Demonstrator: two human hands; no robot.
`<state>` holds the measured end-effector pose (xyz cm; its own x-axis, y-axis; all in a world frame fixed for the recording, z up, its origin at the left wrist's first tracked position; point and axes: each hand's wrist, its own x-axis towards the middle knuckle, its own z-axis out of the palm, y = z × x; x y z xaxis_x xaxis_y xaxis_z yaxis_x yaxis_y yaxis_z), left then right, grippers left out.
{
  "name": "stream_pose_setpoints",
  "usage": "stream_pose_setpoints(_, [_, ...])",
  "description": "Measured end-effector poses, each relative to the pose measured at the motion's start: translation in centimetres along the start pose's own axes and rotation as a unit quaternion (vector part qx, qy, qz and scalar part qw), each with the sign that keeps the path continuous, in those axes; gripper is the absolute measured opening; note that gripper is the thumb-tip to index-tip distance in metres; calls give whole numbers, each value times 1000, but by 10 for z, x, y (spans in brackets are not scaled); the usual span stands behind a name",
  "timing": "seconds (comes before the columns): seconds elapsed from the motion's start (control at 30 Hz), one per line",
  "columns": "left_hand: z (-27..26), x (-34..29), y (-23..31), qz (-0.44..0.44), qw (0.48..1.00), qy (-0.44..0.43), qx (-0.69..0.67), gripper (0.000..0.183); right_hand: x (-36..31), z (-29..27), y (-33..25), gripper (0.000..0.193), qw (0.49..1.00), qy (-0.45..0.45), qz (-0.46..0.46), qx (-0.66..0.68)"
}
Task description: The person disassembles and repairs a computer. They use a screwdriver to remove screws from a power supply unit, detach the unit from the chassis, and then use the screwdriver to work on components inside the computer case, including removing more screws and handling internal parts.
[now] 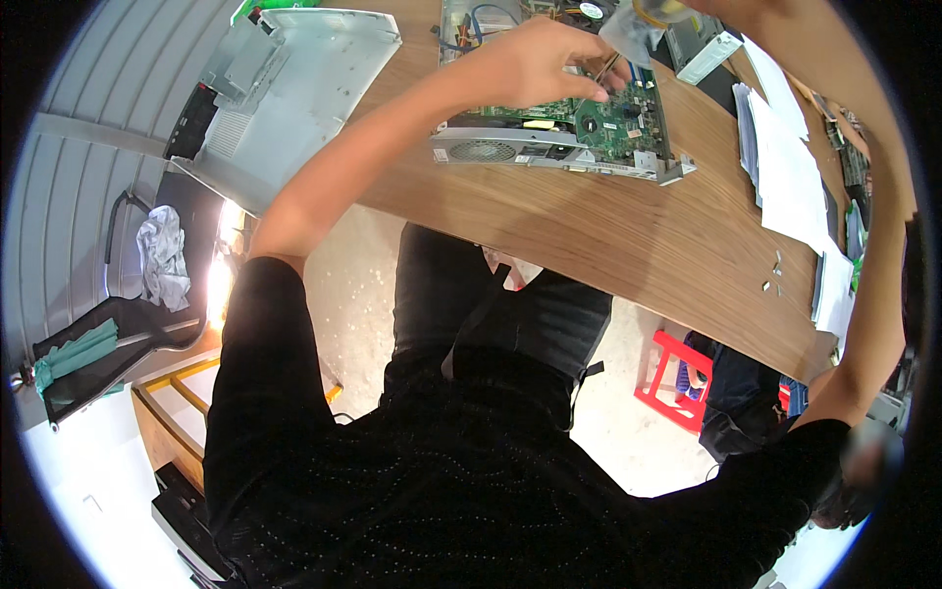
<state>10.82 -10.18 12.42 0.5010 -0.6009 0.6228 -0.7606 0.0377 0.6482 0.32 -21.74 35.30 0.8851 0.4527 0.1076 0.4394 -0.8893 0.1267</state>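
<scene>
My left hand reaches over an opened computer case at the far side of the table. Its thumb and fingers are closed round a thin metallic tool above the green circuit board. The tool's kind is not clear, and its tip is hard to see. At the top edge my right hand is largely cut off. By its fingers is a translucent, funnel-shaped thing, apparently in its grasp, over the board. Cables lie inside the case at its far left.
A detached light-grey case panel lies at the left. A metal drive box stands right of the board. Paper stacks and small loose bits lie at the right. Below are a red stool and, at the right rim, a blurred person.
</scene>
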Motion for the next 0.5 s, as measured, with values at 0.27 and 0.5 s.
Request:
stream_pose_setpoints(0.27, [-7,2,26,-121,978,-76,153,36,-7,39,30,20,974,171,-139,-46])
stream_pose_setpoints(0.5, [-17,-29,-11,-7,947,-219,236,39,-11,49,49,15,959,255,-105,63])
